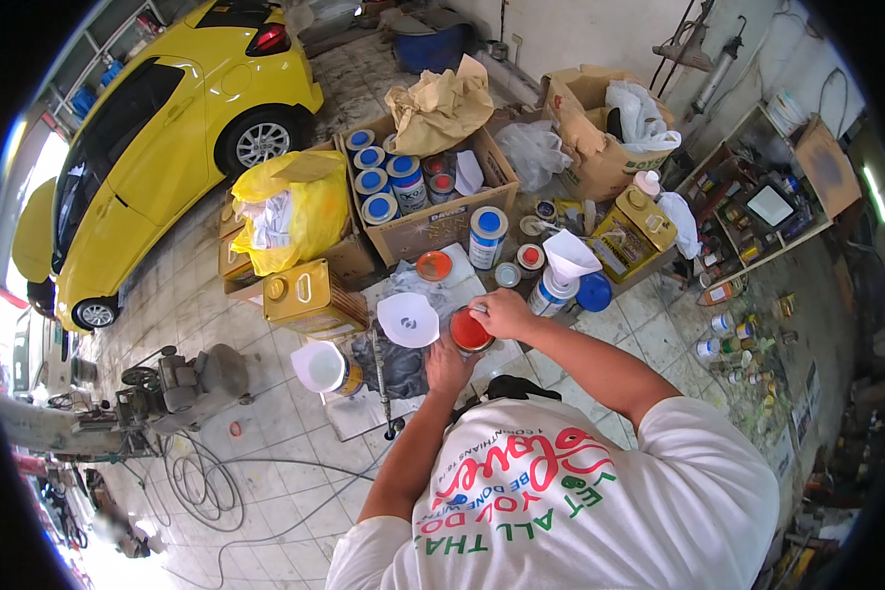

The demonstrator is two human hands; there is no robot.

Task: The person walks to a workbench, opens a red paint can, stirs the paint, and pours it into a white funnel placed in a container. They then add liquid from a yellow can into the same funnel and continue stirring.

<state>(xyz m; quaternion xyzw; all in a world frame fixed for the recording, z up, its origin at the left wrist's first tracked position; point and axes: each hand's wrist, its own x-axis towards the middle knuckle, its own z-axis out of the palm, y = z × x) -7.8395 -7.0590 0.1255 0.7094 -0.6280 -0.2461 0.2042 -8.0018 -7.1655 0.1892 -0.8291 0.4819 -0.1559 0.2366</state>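
An open can of red paint (471, 332) stands low in front of me on the covered floor. My left hand (449, 368) is closed round its near left side. Over the far right rim, my right hand (506, 315) has its fingers pinched together. A small greyish thing shows at those fingertips, too little of it to name. Just left of the can is a white paper cone (408, 320). A red-orange round lid or dish (434, 265) lies beyond it. To the right, another white paper cone (570, 257) sits on a blue-and-white can (553, 294).
A yellow-brown tin (310, 300) and a can with a paper cone (322, 368) stand left. Beyond are a cardboard box (418, 236) of blue-lidded cans and a yellow bag (300, 211). A gold tin (631, 234) is right; a hose (206, 492) and yellow car (157, 138) are left.
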